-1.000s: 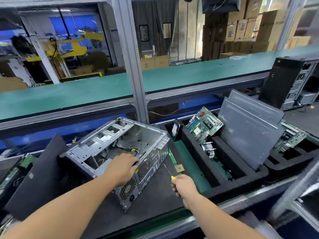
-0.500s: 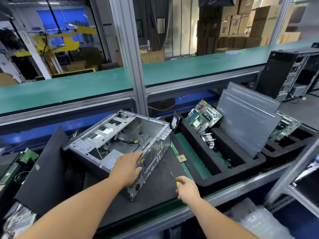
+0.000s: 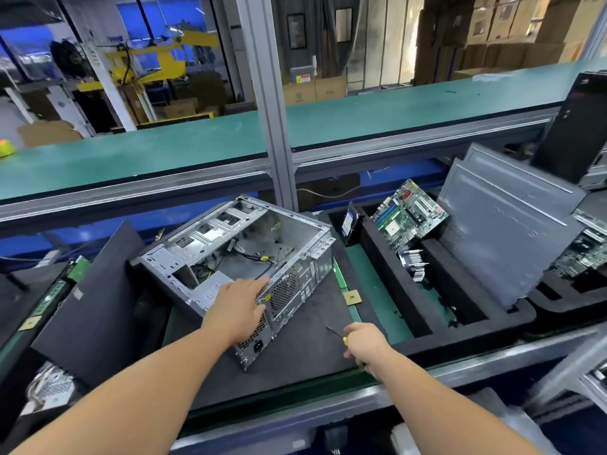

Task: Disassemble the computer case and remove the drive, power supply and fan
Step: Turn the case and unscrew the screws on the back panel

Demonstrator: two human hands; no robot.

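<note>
An open grey computer case (image 3: 230, 238) lies on its side on a black mat (image 3: 305, 353), its rear panel with a round fan grille (image 3: 284, 290) turned toward me. Loose cables lie inside it. My left hand (image 3: 235, 307) grips the top edge of the rear panel next to the grille. My right hand (image 3: 364, 344) is closed on a screwdriver (image 3: 335, 333) with a yellow handle, its thin shaft pointing up-left over the mat, apart from the case.
A black side panel (image 3: 88, 310) leans left of the case. A black foam tray (image 3: 410, 336) on the right holds a drive (image 3: 348, 224), a motherboard (image 3: 407, 215) and grey panels (image 3: 505, 238). A vertical aluminium post (image 3: 272, 133) rises behind the case. A black tower (image 3: 578, 126) stands far right.
My left hand has slid along the rear panel's top edge toward the fan grille. My right hand with the screwdriver has stayed beside the case. The view has tilted down slightly.
</note>
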